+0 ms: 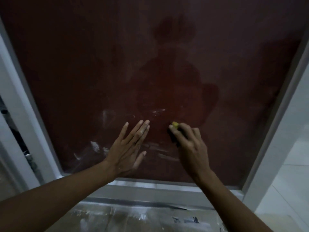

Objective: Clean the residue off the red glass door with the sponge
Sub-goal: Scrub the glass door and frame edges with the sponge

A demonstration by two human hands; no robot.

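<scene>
- The sponge [175, 125] is yellow and pressed against the lower middle of the red glass door [150, 64]; only its tip shows past the fingertips.
- The right hand [189, 144] grips it with fingers curled round it, most likely so that pressure goes straight into the glass while scrubbing.
- The left hand [128, 148] lies flat on the glass just beside it, fingers straight and spread, seemingly to brace the body or steady the door.
- White residue [95, 146] streaks the pane left of and below the hands, so cleaning looks unfinished there.
- A pale door frame [274, 123] borders the glass; below it lies a smeared floor covering [133, 218].
</scene>
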